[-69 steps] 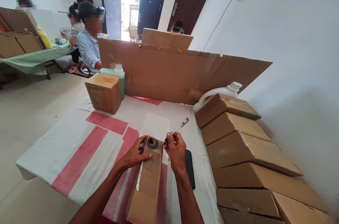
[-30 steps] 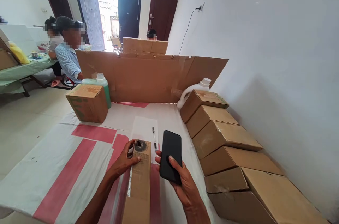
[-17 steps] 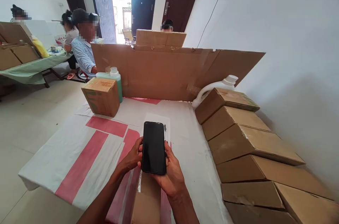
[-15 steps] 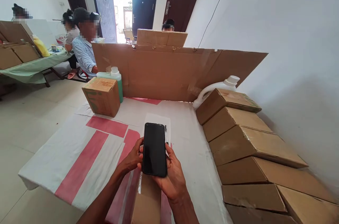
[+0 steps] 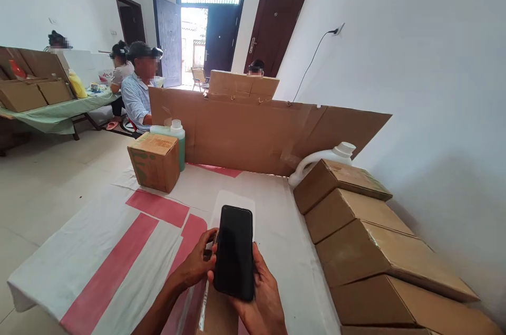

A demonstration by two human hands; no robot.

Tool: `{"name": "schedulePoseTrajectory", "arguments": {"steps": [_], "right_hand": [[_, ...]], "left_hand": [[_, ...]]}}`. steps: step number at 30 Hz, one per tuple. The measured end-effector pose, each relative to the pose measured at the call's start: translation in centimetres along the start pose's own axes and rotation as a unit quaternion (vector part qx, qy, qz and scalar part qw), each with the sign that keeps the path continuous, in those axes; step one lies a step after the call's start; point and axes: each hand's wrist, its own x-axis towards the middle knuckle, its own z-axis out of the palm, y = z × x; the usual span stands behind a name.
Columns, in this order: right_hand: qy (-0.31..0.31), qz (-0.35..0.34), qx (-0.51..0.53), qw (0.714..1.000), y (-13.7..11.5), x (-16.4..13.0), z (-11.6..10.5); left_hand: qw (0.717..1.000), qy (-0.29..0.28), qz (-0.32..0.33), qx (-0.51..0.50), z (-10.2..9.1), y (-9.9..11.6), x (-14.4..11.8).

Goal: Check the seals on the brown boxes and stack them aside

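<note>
Currently the right hand [image 5: 263, 300] holds a black phone [image 5: 234, 252] upright, screen dark, fingers wrapped around its lower edge and right side. The left hand [image 5: 196, 266] rests with fingers curled on the top end of a long cardboard box [image 5: 216, 316] lying on the table [image 5: 98, 250]; the phone covers most of that box end, so whether the fingers grip or merely press it cannot be told.

Surroundings: a white and pink cloth covers the table. A small cardboard carton [image 5: 155, 161] stands at the far left of the table, with a green bottle [image 5: 176, 137] just behind it. A cardboard screen [image 5: 256, 132] stands along the far edge. A row of brown boxes [image 5: 367, 256] lines the right side against the wall, with a white jug [image 5: 322, 158] at its far end. A white sheet [image 5: 235, 203] lies beyond the phone. Other people sit at tables behind the screen.

Compared with half a second earlier, the phone sits lower and nearer in view, the pen beside the sheet is now hidden, and less of the long box shows.
</note>
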Motion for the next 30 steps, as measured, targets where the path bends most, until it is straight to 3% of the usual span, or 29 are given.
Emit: {"name": "schedulePoseTrajectory", "arguments": {"steps": [7, 18, 24, 27, 30], "right_hand": [[0.005, -0.009, -0.009, 1.000, 0.4, -0.1, -0.4], [0.007, -0.024, 0.021, 0.999, 0.5, -0.2, 0.6], [-0.028, -0.048, -0.008, 0.998, -1.2, -0.8, -0.9], [0.030, -0.101, -0.060, 0.993, -3.1, -1.8, -3.0], [0.138, -0.134, -0.167, 0.967, -4.8, -2.6, -6.3]], "left_hand": [[1.000, 0.003, -0.021, -0.009, 0.2, 0.7, 0.2], [1.000, 0.009, -0.027, -0.004, 0.0, 1.3, 0.1], [0.999, -0.007, -0.040, 0.019, 0.1, 1.4, 0.3], [0.999, -0.004, -0.043, 0.021, -0.2, 1.0, 0.3], [0.998, 0.009, -0.044, 0.037, -0.3, 1.2, 0.2]]}}
